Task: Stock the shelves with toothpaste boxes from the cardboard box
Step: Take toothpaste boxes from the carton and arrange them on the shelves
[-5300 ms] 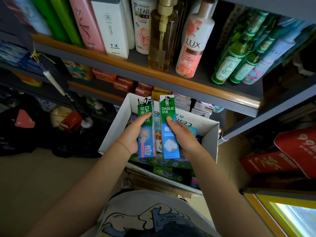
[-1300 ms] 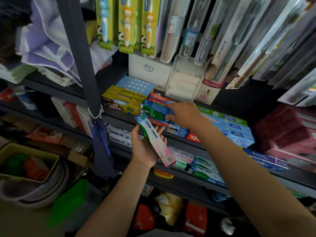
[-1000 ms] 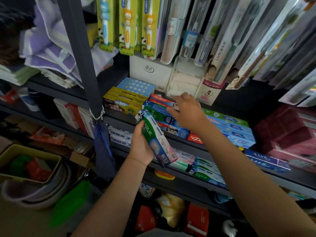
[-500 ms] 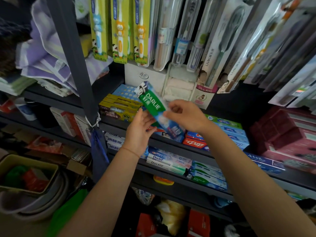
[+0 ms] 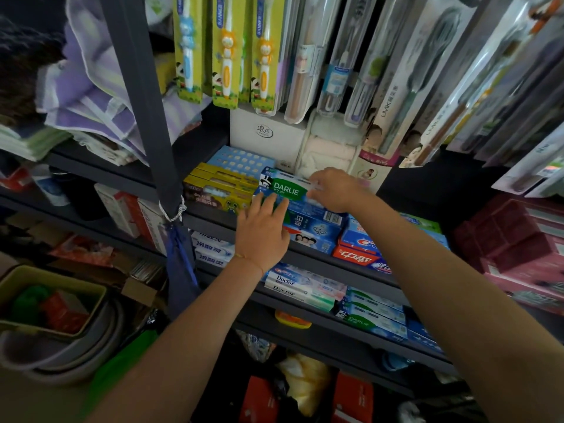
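A green-and-white Darlie toothpaste box lies flat on top of a stack of blue toothpaste boxes on the dark shelf. My right hand grips the box's right end with curled fingers. My left hand reaches in from below. Its fingers are straight and touch the front of the stack just under the box's left half. The cardboard box is out of view.
Yellow boxes lie left of the stack and red-and-blue boxes right of it. Packed toothbrushes hang close above. A dark upright post stands at the left. More toothpaste boxes fill the lower shelf.
The Darlie box went from raised and tilted between both hands to lying flat on the stack. My left hand let go of it and now touches the stack front.
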